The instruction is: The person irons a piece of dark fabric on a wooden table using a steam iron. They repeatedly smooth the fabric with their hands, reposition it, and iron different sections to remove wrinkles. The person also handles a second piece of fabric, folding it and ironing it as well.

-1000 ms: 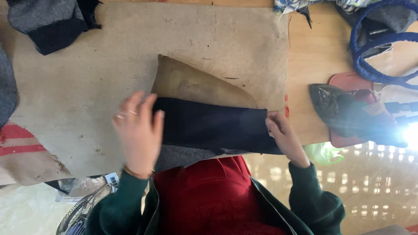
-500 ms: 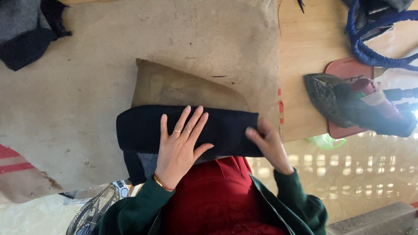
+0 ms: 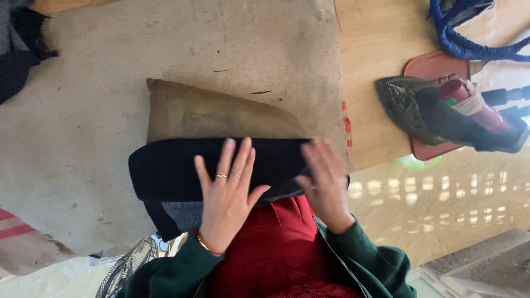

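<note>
A folded dark navy cloth (image 3: pixel 165 168) lies across the near edge of a beige padded work surface (image 3: pixel 182 60). My left hand (image 3: pixel 227 193) rests flat on the cloth, fingers spread, rings on two fingers and a bangle at the wrist. My right hand (image 3: pixel 326 182) is at the cloth's right end, fingers apart and blurred with motion, holding nothing. A tan folded piece (image 3: pixel 210 113) lies just beyond the cloth. I wear a red garment (image 3: pixel 265 248) and green sleeves.
Dark fabric pieces (image 3: pixel 19 49) lie at the far left corner. To the right on the wooden table (image 3: pixel 375 38) are a dark shiny bag on a red board (image 3: pixel 436 118) and blue straps (image 3: pixel 469 44). A patterned floor shows at lower right.
The view has shifted so the cloth sits more to the right. My left hand moved from the cloth's left end to its middle; my right hand lifted off the right edge and opened.
</note>
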